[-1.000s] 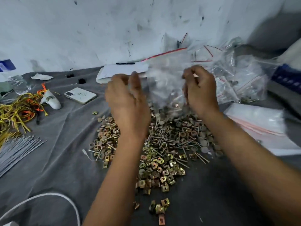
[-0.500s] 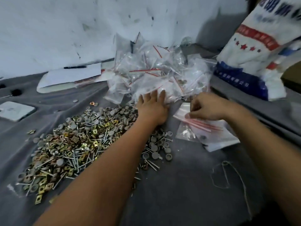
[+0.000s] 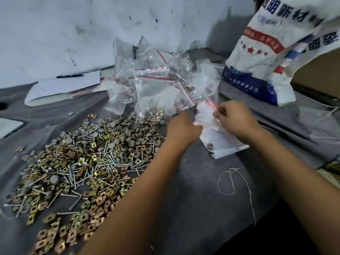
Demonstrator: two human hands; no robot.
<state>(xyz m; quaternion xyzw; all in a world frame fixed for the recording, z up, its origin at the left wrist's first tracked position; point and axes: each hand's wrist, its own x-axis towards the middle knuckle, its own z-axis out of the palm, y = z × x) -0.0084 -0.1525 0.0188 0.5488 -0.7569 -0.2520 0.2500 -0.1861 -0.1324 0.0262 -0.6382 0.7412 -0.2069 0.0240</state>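
Handwork: pinches a small clear bag (image 3: 205, 113) over the bench (image 3: 202, 199), left grip (image 3: 182, 128) curled on its edge, right grip (image 3: 234, 119) nipping its red-striped top.

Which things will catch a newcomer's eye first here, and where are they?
A wide heap of screws, square clips and grey caps covers the grey cloth at left and centre. Behind it, by the wall, lies a pile of clear zip bags. Right of the heap, the left hand and right hand hold a small zip bag, with a printed white sack behind.
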